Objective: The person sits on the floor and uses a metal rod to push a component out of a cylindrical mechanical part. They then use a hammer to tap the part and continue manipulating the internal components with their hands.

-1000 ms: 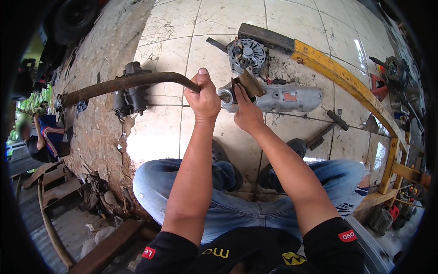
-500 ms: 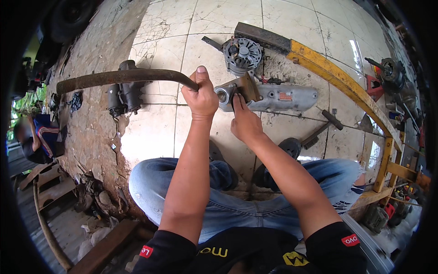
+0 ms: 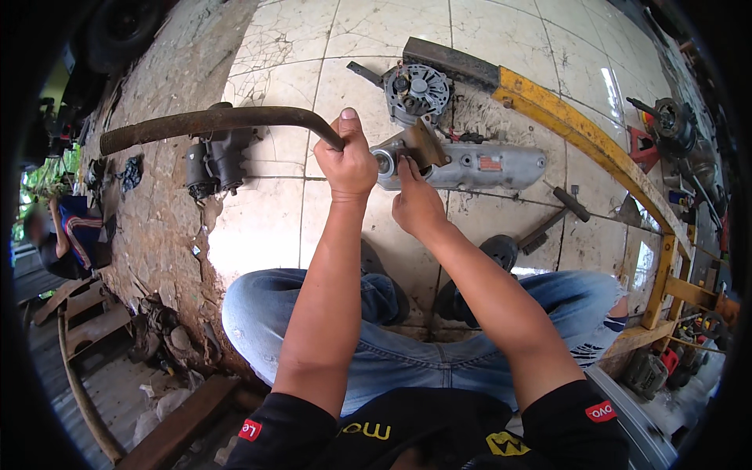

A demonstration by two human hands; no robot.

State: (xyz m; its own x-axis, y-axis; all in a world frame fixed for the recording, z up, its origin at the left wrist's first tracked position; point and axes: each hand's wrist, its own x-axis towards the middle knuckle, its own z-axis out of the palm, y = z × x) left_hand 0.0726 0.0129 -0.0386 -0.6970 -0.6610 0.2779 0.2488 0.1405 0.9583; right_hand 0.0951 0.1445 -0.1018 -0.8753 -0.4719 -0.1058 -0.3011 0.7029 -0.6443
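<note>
My left hand [image 3: 350, 166] is closed round one end of a long, bent, rusty metal bar [image 3: 211, 120], whose coarsely threaded end points left. Close by on the right, my right hand [image 3: 421, 200] has its fingers pressed together on a metal bracket [image 3: 427, 143] with a brownish plate. A round ringed opening [image 3: 384, 162] shows just left of those fingertips. Behind the bracket lies a long silver valve cover [image 3: 501, 168] with a small label. The right thumb and the underside of the bracket are hidden.
Beyond the bracket rests an alternator [image 3: 417, 92]; a dark starter motor [image 3: 213, 163] is at left. A hammer [image 3: 570, 205] lies right of my foot. A yellow metal frame [image 3: 580, 121] curves along the right side. Another person [image 3: 66, 239] sits far left.
The brown plate of the bracket has tilted under my right hand, whose fingers shifted slightly. My left hand and the bar have moved a little to the right.
</note>
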